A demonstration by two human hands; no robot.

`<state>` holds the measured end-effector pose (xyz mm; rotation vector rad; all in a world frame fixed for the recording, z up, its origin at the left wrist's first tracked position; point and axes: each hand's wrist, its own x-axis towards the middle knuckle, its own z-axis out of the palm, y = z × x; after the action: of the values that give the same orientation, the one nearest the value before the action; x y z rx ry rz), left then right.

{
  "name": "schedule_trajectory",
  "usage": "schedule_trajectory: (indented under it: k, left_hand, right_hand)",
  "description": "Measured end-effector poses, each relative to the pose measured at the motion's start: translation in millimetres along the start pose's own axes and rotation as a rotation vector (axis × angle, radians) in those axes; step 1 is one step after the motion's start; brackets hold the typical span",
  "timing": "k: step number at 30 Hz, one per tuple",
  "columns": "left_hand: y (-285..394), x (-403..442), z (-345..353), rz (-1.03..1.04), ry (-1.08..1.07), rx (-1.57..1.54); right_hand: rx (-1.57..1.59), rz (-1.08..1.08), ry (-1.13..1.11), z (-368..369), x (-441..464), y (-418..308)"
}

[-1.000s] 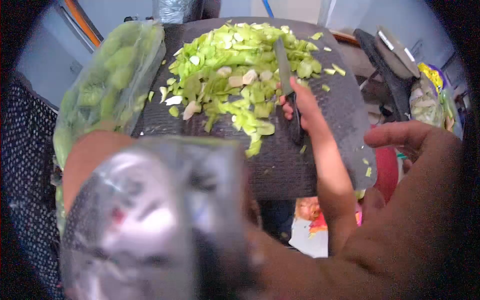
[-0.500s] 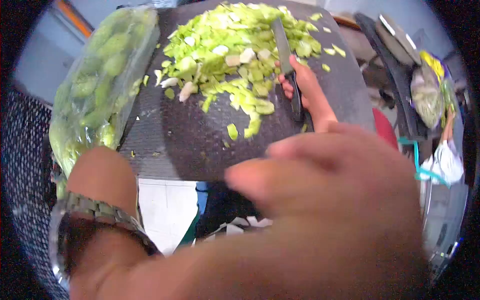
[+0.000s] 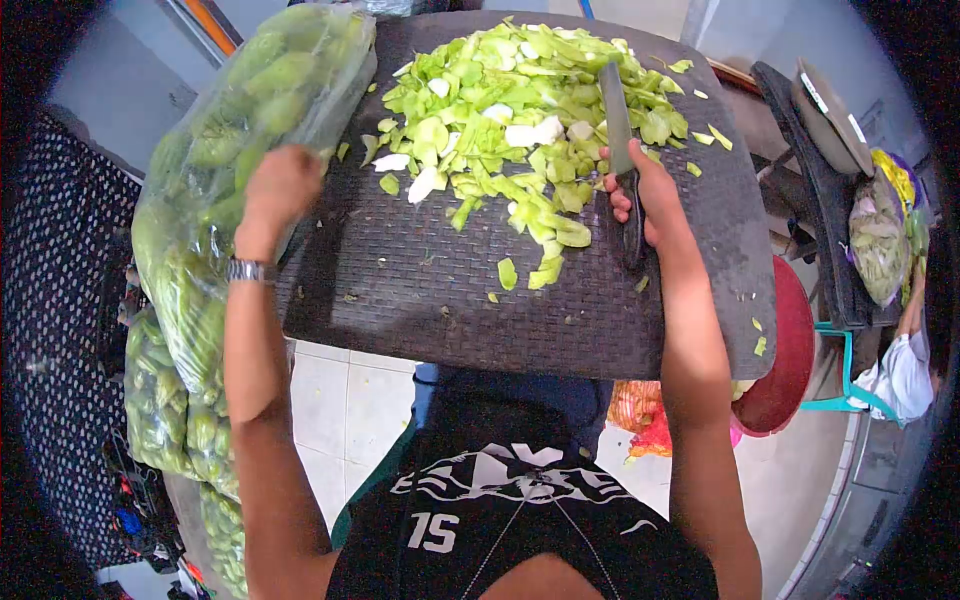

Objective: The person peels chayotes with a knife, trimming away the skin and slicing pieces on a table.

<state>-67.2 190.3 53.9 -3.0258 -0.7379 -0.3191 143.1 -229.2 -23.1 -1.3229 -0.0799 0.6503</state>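
My right hand is closed round the black handle of a kitchen knife, its blade pointing away from me over the table. Beneath the blade lies a big heap of sliced pale-green vegetable with several whitish pieces among it. My left hand, wearing a metal watch at the wrist, is curled into a fist at the right side of a clear plastic bag of whole green vegetables. Whatever its fingers hold, if anything, is hidden. I cannot tell whether it touches the bag.
The dark woven-pattern table has loose slices scattered about. More bagged green vegetables stand at the lower left. A red tub sits below the table's right side, near a turquoise stool. Another person's arm shows at the far right.
My left hand has swung from close before the camera, at the lower right, out to the bag on the left. My right hand keeps the knife over the heap. The view has tilted down.
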Motion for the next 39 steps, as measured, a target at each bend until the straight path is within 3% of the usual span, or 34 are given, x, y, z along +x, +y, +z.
schedule_trajectory:
  k: [2,5,8,11,14,17,20,23,26,31,34,36,39]
  left_hand:
    - [-44.9,12.1,13.3,-0.246,0.158,0.071]
    - [-110.9,28.5,46.0,-0.265,0.245,0.12]
    - [-119.5,32.5,55.4,0.012,0.603,0.454]
    - [-136.7,37.4,61.2,-0.075,0.267,0.519]
    - [-153.4,37.0,49.9,-0.056,-0.082,0.394]
    - [-129.6,16.5,2.3,-0.028,-0.271,0.453]
    - [-138.5,15.2,4.5,-0.001,-0.201,0.468]
    - [-100.8,10.5,-14.8,-0.012,-0.289,0.546]
    - [-88.6,14.1,-3.3,-0.044,-0.192,0.558]
    - [31.3,-14.5,-83.8,-0.017,0.102,0.303]
    - [73.0,-22.3,-102.3,-0.068,0.165,-0.381]
    - [103.5,-24.2,-87.3,0.047,0.052,-0.787]
    - [148.5,-15.8,-46.4,0.211,-0.087,-0.758]
  right_hand:
    - [0.009,0.014,0.001,-1.4,1.8,2.8]
    - [0.003,0.011,-0.005,-3.3,1.3,3.0]
    - [0.005,0.001,-0.005,-4.1,2.5,2.8]
    - [0.005,0.005,-0.005,-2.7,2.5,2.3]
    - [-0.011,-0.012,-0.001,-2.2,2.6,-1.7]
    - [-0.017,-0.024,-0.022,-6.4,3.0,4.0]
    - [-0.005,-0.003,0.007,-2.7,0.4,2.1]
    - [-0.005,-0.006,-0.002,-2.8,0.4,2.2]
    - [-0.01,0.0,0.0,-3.2,0.8,1.9]
    - [-0.022,-0.001,-0.001,-5.1,3.1,2.8]
    - [-0.03,0.007,0.009,-3.2,2.9,3.1]
    - [-0.023,0.004,0.005,-2.6,2.3,1.8]
    - [-0.003,0.0,-0.006,-5.9,2.5,4.3]
